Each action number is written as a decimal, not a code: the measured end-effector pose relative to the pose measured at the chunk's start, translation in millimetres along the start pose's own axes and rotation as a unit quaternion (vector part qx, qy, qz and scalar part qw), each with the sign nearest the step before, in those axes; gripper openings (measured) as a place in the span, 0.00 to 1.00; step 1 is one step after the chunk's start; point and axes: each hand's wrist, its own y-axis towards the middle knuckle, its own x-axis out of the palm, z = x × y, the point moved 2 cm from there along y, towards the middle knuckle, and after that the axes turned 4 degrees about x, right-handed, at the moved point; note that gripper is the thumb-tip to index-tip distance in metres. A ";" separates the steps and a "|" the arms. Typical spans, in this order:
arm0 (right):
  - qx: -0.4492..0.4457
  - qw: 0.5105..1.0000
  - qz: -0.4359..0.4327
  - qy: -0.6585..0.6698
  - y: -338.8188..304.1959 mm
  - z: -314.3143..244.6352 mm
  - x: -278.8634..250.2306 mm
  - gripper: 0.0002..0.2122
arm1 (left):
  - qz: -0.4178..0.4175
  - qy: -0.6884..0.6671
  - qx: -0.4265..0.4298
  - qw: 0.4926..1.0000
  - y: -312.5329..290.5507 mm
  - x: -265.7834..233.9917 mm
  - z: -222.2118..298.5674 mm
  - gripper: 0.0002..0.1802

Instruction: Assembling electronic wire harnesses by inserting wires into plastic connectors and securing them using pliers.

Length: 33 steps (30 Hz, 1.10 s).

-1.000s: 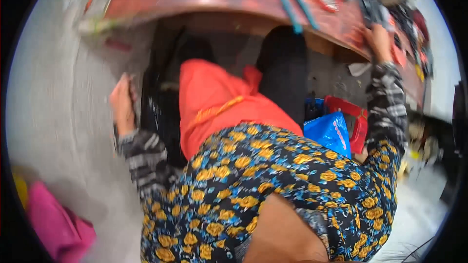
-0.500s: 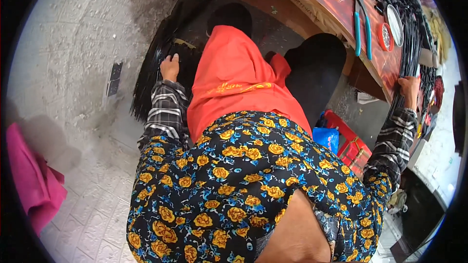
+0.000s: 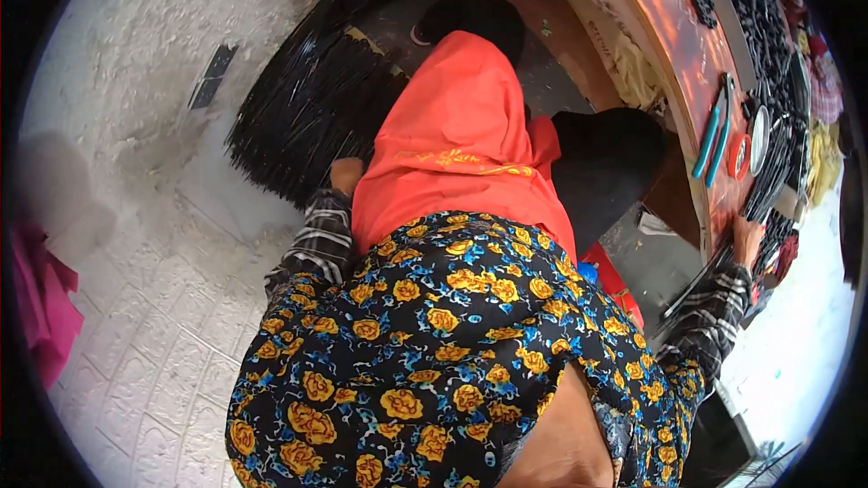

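Note:
I am bent over and looking down my own body, which is covered by a dark floral garment (image 3: 434, 352) and an orange cloth (image 3: 461, 145). My left hand (image 3: 344, 175), in a checked sleeve, reaches down to the near end of a thick bundle of thin black rods (image 3: 307, 113) lying on the floor. Its fingers are partly hidden, so its grip is unclear. My right hand (image 3: 747, 237) rests on the edge of the reddish-brown table (image 3: 669, 45), fingers curled over the rim, beside black strips.
Teal-handled pliers (image 3: 714, 131), a red tape ring (image 3: 740, 155) and heaps of black strips (image 3: 768, 18) lie on the table. Under it sit a black bag (image 3: 615, 163) and a red box (image 3: 617, 278). A pink cloth (image 3: 43, 307) lies at far left on the paved floor.
The view has swung down and left, bringing the rod bundle closer. My left hand moved from the bundle's top side to its near end. My right hand stays on the table edge.

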 end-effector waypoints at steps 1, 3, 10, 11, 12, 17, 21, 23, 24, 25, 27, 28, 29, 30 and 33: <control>-0.130 0.990 0.020 -0.045 9.1 -6.4 5.3 0.19 | 0.076 -0.163 0.053 0.982 -20.5 5.2 -1.6 0.14; -0.161 0.958 0.072 0.226 23.2 87.6 23.9 0.14 | 0.092 -0.276 0.057 0.955 12.6 -9.1 52.0 0.14; -0.068 0.928 -0.128 0.344 -27.4 59.5 -54.5 0.11 | -0.080 0.056 -0.065 0.993 62.1 -28.8 39.2 0.12; -0.046 0.958 -0.111 0.262 -39.2 86.1 -51.9 0.11 | -0.148 0.045 -0.035 0.987 97.0 -58.3 71.3 0.11; -0.032 0.977 -0.104 0.181 -32.0 84.5 -51.1 0.11 | -0.142 0.041 0.040 0.988 110.8 -68.8 75.9 0.11; 0.071 0.928 0.067 0.360 -64.3 -44.2 -109.3 0.11 | -0.043 -0.542 -0.316 0.777 112.4 -109.1 54.7 0.16; 0.085 0.790 0.070 0.604 -73.2 -20.1 -72.6 0.12 | -0.166 -0.662 -0.329 0.653 155.1 -129.5 66.7 0.17; 0.118 0.790 0.038 0.600 -93.6 -23.4 -88.9 0.13 | -0.072 -0.552 -0.373 0.742 171.2 -140.5 68.1 0.17; 0.144 0.826 0.055 0.542 -93.0 -21.2 -81.6 0.12 | -0.073 -0.550 -0.363 0.749 180.4 -145.5 75.5 0.17; 0.148 0.864 0.086 0.474 -91.9 -29.5 -77.9 0.12 | -0.059 -0.536 -0.357 0.762 184.2 -155.1 77.1 0.18; 0.137 0.902 0.105 0.396 -89.9 -39.7 -71.9 0.11 | -0.040 -0.519 -0.347 0.780 190.7 -168.8 81.9 0.18; 0.139 0.897 0.106 0.406 -90.5 -45.1 -74.5 0.11 | -0.042 -0.510 -0.344 0.787 197.2 -175.5 84.6 0.20; 0.112 0.918 0.120 0.362 -93.2 -50.6 -80.8 0.10 | -0.045 -0.502 -0.341 0.794 203.3 -180.9 88.1 0.22; 0.085 0.935 0.132 0.317 -94.9 -54.9 -83.2 0.10 | -0.047 -0.493 -0.338 0.800 207.7 -185.7 91.4 0.23; 0.048 0.942 0.142 0.302 -102.9 -56.7 -83.9 0.09 | -0.031 -0.472 -0.325 0.819 216.6 -200.6 104.0 0.24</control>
